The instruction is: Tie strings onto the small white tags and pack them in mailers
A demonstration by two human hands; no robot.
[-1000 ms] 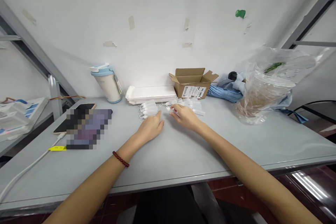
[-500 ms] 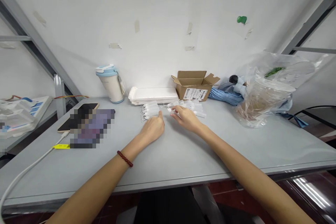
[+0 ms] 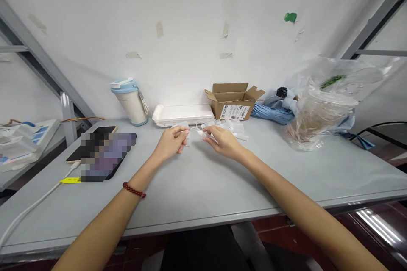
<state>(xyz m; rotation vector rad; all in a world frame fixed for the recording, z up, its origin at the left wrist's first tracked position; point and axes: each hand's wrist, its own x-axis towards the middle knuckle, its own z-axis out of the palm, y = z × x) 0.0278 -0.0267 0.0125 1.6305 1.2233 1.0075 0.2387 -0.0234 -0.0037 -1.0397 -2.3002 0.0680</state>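
My left hand is closed in a pinch on the end of a thin white cord. The cord arches across to a small translucent white tube, gripped between the thumb and fingers of my right hand. Behind my right hand lie several similar white tubes in a loose group. More of them lie behind my left hand, which covers most of that row; only the edge of one tube shows there.
At the wall stand a stack of white trays, an open cardboard box and a blue-lidded cup. Phones with a white cable lie at left. Blue cloth and a plastic-bagged container sit at right.
My left hand has gone from pointing over the left row of tubes to pinching the cord. My right hand keeps its tube, and the cord now spans both hands.
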